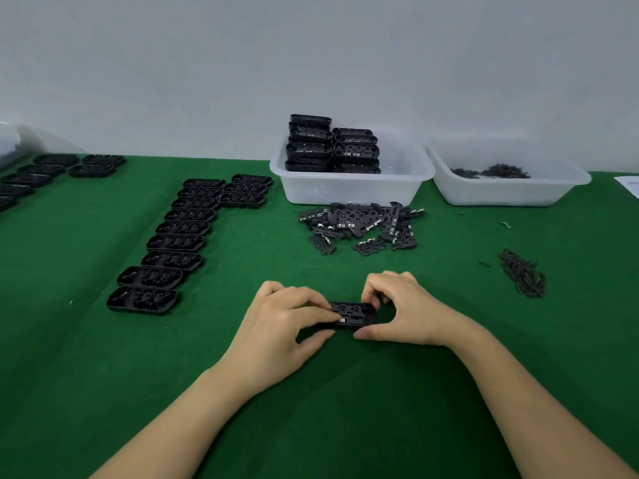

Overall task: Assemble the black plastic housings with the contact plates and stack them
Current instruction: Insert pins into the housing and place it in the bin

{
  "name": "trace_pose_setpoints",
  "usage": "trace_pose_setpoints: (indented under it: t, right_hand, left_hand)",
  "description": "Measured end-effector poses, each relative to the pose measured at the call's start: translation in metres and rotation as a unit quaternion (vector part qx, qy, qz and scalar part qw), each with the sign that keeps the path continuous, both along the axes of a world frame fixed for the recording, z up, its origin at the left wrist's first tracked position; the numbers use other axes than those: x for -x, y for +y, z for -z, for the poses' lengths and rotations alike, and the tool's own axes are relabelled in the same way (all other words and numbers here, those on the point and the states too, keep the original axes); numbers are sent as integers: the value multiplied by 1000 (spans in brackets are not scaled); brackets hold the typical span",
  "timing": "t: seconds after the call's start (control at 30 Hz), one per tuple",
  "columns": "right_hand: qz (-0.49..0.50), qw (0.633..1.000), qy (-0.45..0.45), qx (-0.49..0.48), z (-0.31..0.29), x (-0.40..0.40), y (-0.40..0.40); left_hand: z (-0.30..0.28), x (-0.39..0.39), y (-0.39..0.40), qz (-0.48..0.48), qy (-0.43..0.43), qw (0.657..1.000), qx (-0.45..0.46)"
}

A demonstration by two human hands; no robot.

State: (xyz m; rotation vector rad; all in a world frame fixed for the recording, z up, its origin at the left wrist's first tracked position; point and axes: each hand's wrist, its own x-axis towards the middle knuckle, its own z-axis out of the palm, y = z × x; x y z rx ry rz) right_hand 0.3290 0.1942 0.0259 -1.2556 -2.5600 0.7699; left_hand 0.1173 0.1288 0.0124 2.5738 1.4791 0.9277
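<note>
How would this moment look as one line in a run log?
step: seating contact plate in housing | left hand: pinches housing | right hand: pinches housing | finished stack in tub

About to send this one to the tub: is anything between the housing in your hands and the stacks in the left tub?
Only the loose pile of contact plates, lying on the green mat just before the left tub. The housing, gripped by left hand and right hand, would need lifting over it.
</note>
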Motion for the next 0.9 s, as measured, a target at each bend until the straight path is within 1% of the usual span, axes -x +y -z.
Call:
trace_pose_setpoints:
  t: [0.1,0.3,0.47,0.67,0.77,0.87,0.9]
  right_hand:
    - [2,1000,2,7,0,-1,0]
    - [-2,1000,-3,2,0,0,0]
    - [-7,1000,-3,-12,1,0,0]
    - [-13,1000,-3,-18,4,-1,3]
    - [-12,1000,-2,-25,5,-2,4]
    - [-20,999,-9,-25,2,1,1]
    - [-24,1000,-1,-11,0,1,1]
  left_hand:
    - [-1,3,1,-30,10,999,-13]
    - [-2,1,0,-36,0,999,-2]
    - [0,1,0,-41,17,999,4]
    - [-1,5,1,-39,21,998,33]
    - [0,5,1,-21,2,998,54]
    - [0,3,5,5,-49,994,99]
    - [1,2,7,13,-64,992,108]
